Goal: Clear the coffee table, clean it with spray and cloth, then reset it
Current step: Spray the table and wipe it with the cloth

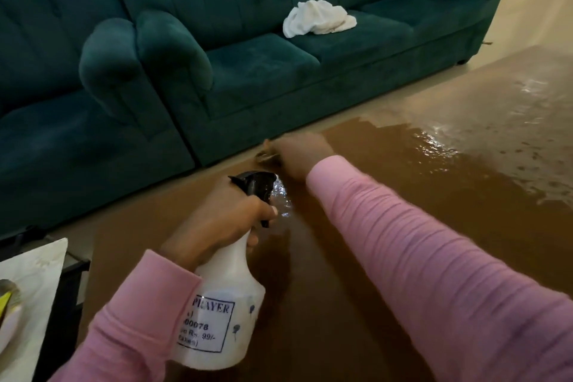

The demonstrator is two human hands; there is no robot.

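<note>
Spray bottle [228,298] gripped at trigger by left hand [220,223]. Right hand [297,153] blurred over wet coffee table [341,273]; grip not discernible. Risk: sleeve [418,242] likely soaked if dragged; cloth [319,18] well apart on sofa [248,71].

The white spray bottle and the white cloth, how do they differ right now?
The white plastic spray bottle is rigid, with a black trigger head and a printed label; the white cloth is soft, plain and crumpled. The bottle is gripped in the left hand over the brown coffee table; the cloth lies untouched on the green sofa. Both are white.
</note>
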